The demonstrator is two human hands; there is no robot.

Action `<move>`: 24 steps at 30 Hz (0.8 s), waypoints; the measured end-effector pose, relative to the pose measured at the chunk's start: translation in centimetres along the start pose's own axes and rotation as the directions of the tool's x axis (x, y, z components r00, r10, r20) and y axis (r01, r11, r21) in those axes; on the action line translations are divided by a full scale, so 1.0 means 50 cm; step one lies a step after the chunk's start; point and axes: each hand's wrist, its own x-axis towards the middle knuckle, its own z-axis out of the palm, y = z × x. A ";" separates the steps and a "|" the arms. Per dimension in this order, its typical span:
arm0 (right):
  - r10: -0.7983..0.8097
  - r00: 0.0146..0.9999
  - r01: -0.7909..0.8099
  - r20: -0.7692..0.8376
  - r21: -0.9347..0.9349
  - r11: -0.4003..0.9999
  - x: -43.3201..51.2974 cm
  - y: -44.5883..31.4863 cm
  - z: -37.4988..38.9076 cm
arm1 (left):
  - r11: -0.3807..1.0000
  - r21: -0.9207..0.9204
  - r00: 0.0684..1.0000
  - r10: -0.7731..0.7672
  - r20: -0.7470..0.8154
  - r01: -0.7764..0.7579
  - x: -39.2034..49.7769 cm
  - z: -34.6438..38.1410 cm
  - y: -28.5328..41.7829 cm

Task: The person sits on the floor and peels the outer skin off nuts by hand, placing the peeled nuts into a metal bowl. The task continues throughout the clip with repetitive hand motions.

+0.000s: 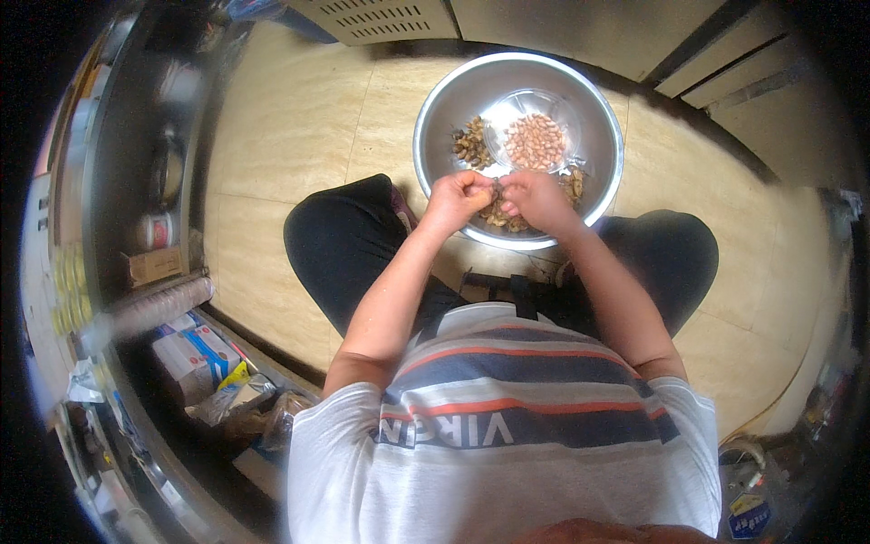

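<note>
My left hand (pixel 457 198) and my right hand (pixel 538 202) meet over the near part of a wide stainless steel basin (pixel 435 160). Pinched between the fingertips of both is a small dark piece (pixel 496 186), apparently a peanut pod; the fingers partly cover it. A clear round bowl (pixel 499 109) inside the basin holds pink shelled peanuts (pixel 535 141). Left of that bowl lies a pile of brown unshelled peanuts (pixel 472 144). Pale broken shells (pixel 501 219) are scattered below my hands, with more shells (pixel 575 183) along the basin's right side.
The basin rests on a beige tiled floor (pixel 285 115) between my bent knees. Beyond it stand metal cabinets (pixel 544 27), one with a slotted panel (pixel 380 20). At left, shelving holds a can (pixel 158 231), a cardboard box (pixel 155 266), and a white-and-blue box (pixel 197 353).
</note>
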 end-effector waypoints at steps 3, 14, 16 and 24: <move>-0.091 0.996 0.088 -0.013 -0.155 0.984 -0.006 0.002 0.002 | 0.996 0.081 0.995 -0.050 0.087 0.043 0.004 0.005 -0.006; 0.265 0.964 -0.249 -0.028 0.258 0.933 -0.017 -0.051 -0.023 | 0.993 0.028 0.993 0.119 -0.013 -0.118 -0.006 0.036 0.016; 0.274 0.961 -0.251 -0.027 0.325 0.912 -0.019 -0.051 -0.020 | 0.965 0.092 0.966 0.253 -0.048 -0.248 -0.012 0.038 0.019; 0.272 0.962 -0.256 0.013 0.377 0.890 -0.004 -0.040 -0.013 | 0.875 0.263 0.876 0.455 -0.161 -0.406 -0.015 0.036 0.016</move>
